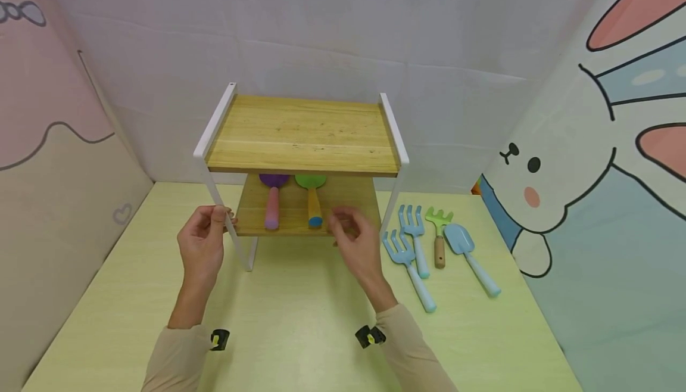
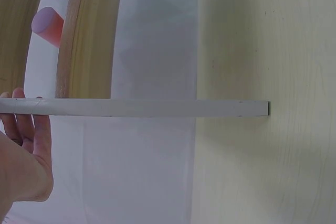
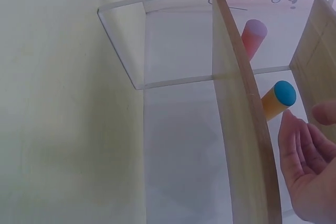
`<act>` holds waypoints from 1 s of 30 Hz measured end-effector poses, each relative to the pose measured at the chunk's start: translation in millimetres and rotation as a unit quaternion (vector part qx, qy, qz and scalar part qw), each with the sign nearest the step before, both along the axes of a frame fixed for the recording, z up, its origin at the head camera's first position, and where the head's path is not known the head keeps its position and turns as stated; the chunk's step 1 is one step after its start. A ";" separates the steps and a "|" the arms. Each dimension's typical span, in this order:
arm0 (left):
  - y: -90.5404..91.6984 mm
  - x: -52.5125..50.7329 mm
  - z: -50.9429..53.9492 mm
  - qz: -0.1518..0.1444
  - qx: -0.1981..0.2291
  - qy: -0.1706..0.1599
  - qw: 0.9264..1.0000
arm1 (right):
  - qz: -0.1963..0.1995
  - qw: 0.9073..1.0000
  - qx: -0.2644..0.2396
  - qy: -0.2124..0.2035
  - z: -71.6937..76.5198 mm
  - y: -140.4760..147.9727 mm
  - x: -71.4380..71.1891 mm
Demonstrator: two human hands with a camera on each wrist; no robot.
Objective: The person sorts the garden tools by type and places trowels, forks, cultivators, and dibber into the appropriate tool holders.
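A two-tier wooden shelf (image 1: 302, 133) has white metal side frames. My left hand (image 1: 202, 240) holds the front leg of its left frame (image 2: 157, 108); in the left wrist view the fingers (image 2: 23, 121) pass behind the bar. On the lower board lie a purple tool with a pink handle (image 1: 272, 208) and a green tool with a yellow, blue-tipped handle (image 1: 314, 204). Just right of the yellow handle (image 3: 274, 104) is my right hand (image 1: 358, 243), its fingers (image 3: 302, 140) loosely bent, thumb apart, holding nothing. The upper board hides the far ends of both tools.
On the table right of the shelf lie two light blue forks (image 1: 414, 231) (image 1: 420, 288), a small green rake with a wooden handle (image 1: 439, 252) and a light blue shovel (image 1: 482, 273). A fabric backdrop (image 1: 321, 34) hangs behind, and rabbit-printed cloth (image 1: 579, 159) stands at the right.
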State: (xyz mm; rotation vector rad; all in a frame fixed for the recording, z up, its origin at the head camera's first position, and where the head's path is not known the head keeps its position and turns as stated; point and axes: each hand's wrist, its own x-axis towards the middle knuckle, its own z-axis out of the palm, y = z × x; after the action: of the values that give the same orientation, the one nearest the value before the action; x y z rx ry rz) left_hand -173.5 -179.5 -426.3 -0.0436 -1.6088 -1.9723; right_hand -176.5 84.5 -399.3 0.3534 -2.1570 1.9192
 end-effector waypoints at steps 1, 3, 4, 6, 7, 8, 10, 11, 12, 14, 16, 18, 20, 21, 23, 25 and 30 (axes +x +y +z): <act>0.1 0.0 0.1 0.001 -0.001 0.000 1.000 | 0.001 1.000 -0.003 0.003 3.1 0.1 3.5; 0.2 0.0 0.1 0.001 -0.003 0.000 1.000 | 0.002 1.000 -0.001 0.011 9.1 0.7 10.3; 0.2 -0.1 0.1 0.002 -0.004 0.000 1.000 | 0.002 1.000 0.001 0.016 8.9 1.4 11.6; 0.4 0.1 0.2 0.002 -0.004 -0.002 1.000 | 0.003 1.000 0.001 0.027 7.3 2.8 14.1; 0.5 0.1 0.2 0.002 -0.004 -0.002 1.000 | 0.000 1.000 0.003 0.031 5.7 3.6 14.9; 0.5 0.1 0.2 0.001 -0.003 -0.002 1.000 | -0.002 0.999 0.005 0.033 4.9 4.4 15.8; 0.6 0.1 0.3 0.001 -0.002 -0.002 1.000 | -0.004 0.999 0.001 0.035 2.4 5.5 17.1; 0.6 0.1 0.4 0.000 0.000 -0.001 1.000 | -0.007 0.999 0.000 0.037 1.3 6.1 17.8; 0.5 0.0 0.4 -0.001 0.001 -0.001 1.000 | -0.009 0.999 -0.001 0.037 0.4 6.6 18.3; 0.5 0.0 0.5 -0.001 0.004 -0.001 1.000 | -0.010 0.999 0.000 0.038 -0.6 7.6 19.7; 0.3 0.1 0.5 0.000 0.006 -0.003 1.000 | -0.010 0.999 0.003 0.041 -1.3 9.1 21.3; 0.3 0.3 0.8 0.001 0.005 -0.005 1.000 | -0.010 0.999 0.006 0.040 -2.5 11.0 22.9; 0.4 0.3 1.0 0.001 0.004 -0.007 1.000 | -0.011 0.999 0.005 0.040 -4.7 13.1 24.3; 0.4 0.3 1.1 0.001 0.003 -0.007 1.000 | -0.012 0.999 0.004 0.040 -6.2 14.2 24.8; 0.5 0.4 1.4 0.000 0.003 -0.007 1.000 | -0.014 0.999 0.002 0.040 -14.0 16.8 23.3; 0.5 0.4 1.5 0.001 0.002 -0.007 1.000 | -0.015 0.999 -0.002 0.040 -22.7 19.9 21.4; 0.7 0.7 1.2 0.001 0.007 -0.007 1.000 | -0.012 0.999 -0.004 0.050 -40.4 29.4 20.0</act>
State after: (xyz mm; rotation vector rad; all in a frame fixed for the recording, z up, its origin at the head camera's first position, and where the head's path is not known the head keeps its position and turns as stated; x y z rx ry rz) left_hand -172.8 -178.7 -425.1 -0.0235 -1.6024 -1.9866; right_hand -156.5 113.9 -439.7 0.4107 -2.0813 1.8553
